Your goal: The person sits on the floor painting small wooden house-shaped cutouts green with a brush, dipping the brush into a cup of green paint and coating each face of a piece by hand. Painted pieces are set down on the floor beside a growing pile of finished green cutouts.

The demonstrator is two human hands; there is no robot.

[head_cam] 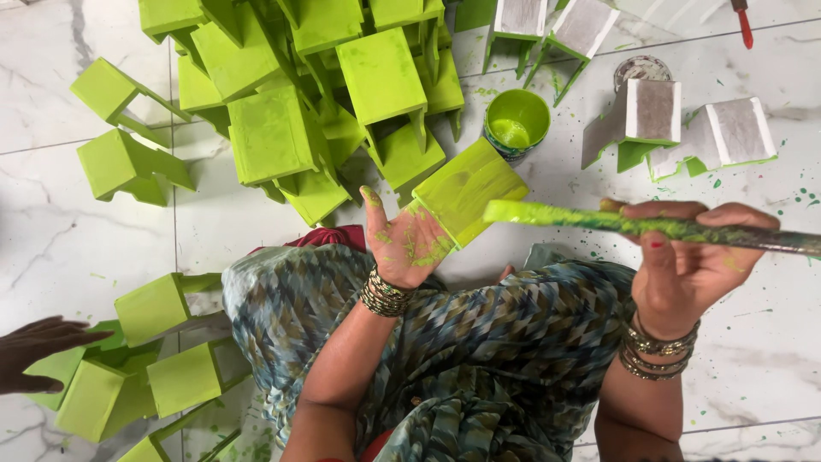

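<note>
Upper centre of frame: large heap of small stools, all coated lime green, legs pointing every way. Upper right: four unpainted stools, grey-white tops, green smears on their edges. Lower left: more green stools; another person's hand reaches in from the left edge, fingers extended onto one.

Centre: the left hand is spread, palm up, paint-flecked, supporting from below a stool being painted, its flat top wet and glossy. Judgement: light, rigid wood; wet faces slippery and easily marred, so the underside or legs are the sound places to hold.

Right: the right hand is closed around a long brush handle, green-caked, the tip over the stool's edge.

Above: open paint tin, green inside, on the marble floor.
</note>
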